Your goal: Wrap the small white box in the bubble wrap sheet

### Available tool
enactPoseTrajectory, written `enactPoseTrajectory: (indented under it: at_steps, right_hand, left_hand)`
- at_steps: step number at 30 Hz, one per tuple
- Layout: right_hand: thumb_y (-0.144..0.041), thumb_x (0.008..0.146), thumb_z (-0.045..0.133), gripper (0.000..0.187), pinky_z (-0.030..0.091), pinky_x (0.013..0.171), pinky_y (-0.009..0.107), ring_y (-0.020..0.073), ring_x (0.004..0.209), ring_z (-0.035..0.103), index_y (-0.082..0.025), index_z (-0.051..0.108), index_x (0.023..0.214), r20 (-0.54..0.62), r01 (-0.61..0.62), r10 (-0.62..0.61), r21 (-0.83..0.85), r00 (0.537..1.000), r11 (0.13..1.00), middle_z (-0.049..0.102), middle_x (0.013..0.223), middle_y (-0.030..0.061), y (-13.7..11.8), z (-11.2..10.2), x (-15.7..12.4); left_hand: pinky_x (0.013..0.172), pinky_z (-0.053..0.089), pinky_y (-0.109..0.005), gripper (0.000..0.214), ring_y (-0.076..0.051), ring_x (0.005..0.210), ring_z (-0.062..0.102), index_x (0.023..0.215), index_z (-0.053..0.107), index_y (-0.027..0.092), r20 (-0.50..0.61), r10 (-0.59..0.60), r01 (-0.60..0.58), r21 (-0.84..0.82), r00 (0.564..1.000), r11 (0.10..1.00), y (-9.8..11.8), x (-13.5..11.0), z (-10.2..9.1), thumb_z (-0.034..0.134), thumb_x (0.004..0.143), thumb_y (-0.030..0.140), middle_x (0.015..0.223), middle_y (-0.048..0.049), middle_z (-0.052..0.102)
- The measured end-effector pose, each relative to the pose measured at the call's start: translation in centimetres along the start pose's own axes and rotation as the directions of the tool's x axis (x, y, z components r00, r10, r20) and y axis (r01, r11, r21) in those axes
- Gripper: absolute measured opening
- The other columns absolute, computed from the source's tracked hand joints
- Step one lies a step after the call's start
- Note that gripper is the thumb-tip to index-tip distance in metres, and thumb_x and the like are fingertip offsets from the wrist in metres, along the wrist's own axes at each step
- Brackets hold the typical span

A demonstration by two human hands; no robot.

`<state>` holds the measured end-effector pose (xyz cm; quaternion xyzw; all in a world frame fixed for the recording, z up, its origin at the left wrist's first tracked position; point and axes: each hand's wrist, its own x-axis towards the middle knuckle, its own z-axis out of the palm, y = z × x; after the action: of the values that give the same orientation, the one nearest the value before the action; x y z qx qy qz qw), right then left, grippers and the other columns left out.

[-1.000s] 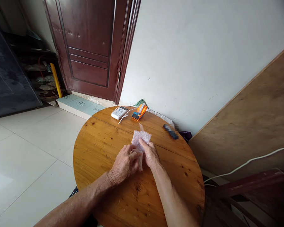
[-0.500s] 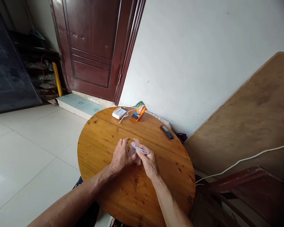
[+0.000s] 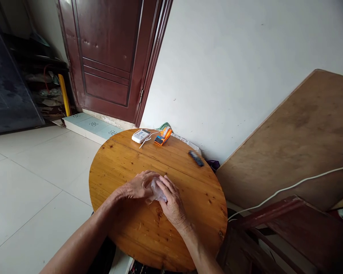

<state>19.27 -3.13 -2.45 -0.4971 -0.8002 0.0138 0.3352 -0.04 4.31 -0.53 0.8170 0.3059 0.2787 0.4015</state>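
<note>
Above the middle of the round wooden table (image 3: pixel 125 160), a crumpled, see-through plastic wrapping (image 3: pixel 159 192) with a pale violet tint sits between both hands. My left hand (image 3: pixel 141 185) curls around its left and far side, thumb against it. Over its right side lie the bent fingers of my right hand (image 3: pixel 173 203), pressing on the plastic. A loose, thin flap of it hangs out at the lower left. What the wrapping may contain is hidden by the fingers and folds.
Toward the far edge are a white box-shaped device (image 3: pixel 141 136) with a white cord and an orange tape dispenser (image 3: pixel 162 137). A dark, blurred-out oblong object (image 3: pixel 196 158) lies near the right edge. A wooden board (image 3: pixel 288 137) leans against the wall.
Both hands have closed in around the plastic, with my right fingers now laid over it. The pinkish strip and patterned edge seen before are covered. The view has shifted slightly right.
</note>
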Motion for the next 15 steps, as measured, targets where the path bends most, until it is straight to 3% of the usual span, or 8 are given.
enactPoseTrajectory:
  at_steps: [3, 7, 10, 13, 15]
  right_hand:
    - [0.001, 0.075, 0.048, 0.068, 0.038, 0.112, 0.047, 0.0250, 0.134, 0.048, -0.029, 0.058, 0.135, -0.021, -0.023, 0.025, 0.063, 0.999, 0.998, 0.056, 0.141, 0.0043, 0.5, 0.1, 0.4]
    - [-0.007, 0.077, 0.053, 0.052, 0.039, 0.111, 0.042, 0.0236, 0.126, 0.054, -0.028, 0.067, 0.122, 0.011, -0.169, 0.173, 0.301, 0.985, 0.939, 0.061, 0.135, 0.0046, 0.7, -0.7, 2.0]
    - [-0.019, 0.080, 0.059, 0.037, 0.044, 0.106, 0.041, 0.0245, 0.117, 0.061, -0.025, 0.071, 0.115, 0.150, -0.359, 0.331, 0.520, 0.932, 0.775, 0.068, 0.123, 0.0054, 0.9, -1.7, 3.5]
    - [-0.039, 0.086, 0.060, 0.033, 0.049, 0.096, 0.040, 0.0251, 0.104, 0.067, -0.022, 0.072, 0.111, 0.304, -0.509, 0.419, 0.639, 0.856, 0.576, 0.074, 0.107, 0.0061, 1.1, -2.1, 4.8]
    - [-0.048, 0.086, 0.060, 0.038, 0.051, 0.092, 0.038, 0.0252, 0.098, 0.067, -0.020, 0.073, 0.109, 0.328, -0.541, 0.444, 0.643, 0.834, 0.541, 0.075, 0.102, 0.0063, 1.3, -1.9, 5.3]
  left_hand:
    - [0.113, 0.035, -0.047, 0.078, -0.030, 0.135, 0.045, 0.138, 0.050, 0.022, 0.035, 0.042, -0.044, 0.057, 0.998, 0.997, -0.6, -0.2, -0.2, 0.064, 0.062, 0.010, 0.145, -0.0124, 0.049]
    - [0.114, 0.033, -0.048, 0.072, -0.028, 0.138, 0.041, 0.136, 0.052, 0.022, -0.040, 0.040, -0.038, 0.058, 0.998, 0.998, -0.9, 0.1, 0.1, 0.064, 0.067, 0.010, 0.148, -0.0133, 0.046]
    - [0.107, 0.042, -0.042, 0.056, -0.025, 0.124, 0.054, 0.130, 0.057, 0.020, -0.066, 0.028, -0.035, -0.102, 0.997, 0.994, -0.3, 0.4, 0.2, 0.065, 0.075, 0.017, 0.135, -0.0113, 0.059]
    - [0.094, 0.050, -0.035, 0.050, -0.022, 0.106, 0.064, 0.128, 0.057, 0.016, 0.047, -0.035, 0.051, -0.396, 0.998, 0.917, 0.4, 0.4, 0.1, 0.066, 0.080, 0.027, 0.119, -0.0091, 0.068]
    - [0.089, 0.051, -0.032, 0.053, -0.022, 0.102, 0.065, 0.129, 0.056, 0.015, 0.082, -0.073, 0.104, -0.496, 0.994, 0.862, 0.7, 0.4, 0.2, 0.067, 0.079, 0.029, 0.115, -0.0082, 0.069]
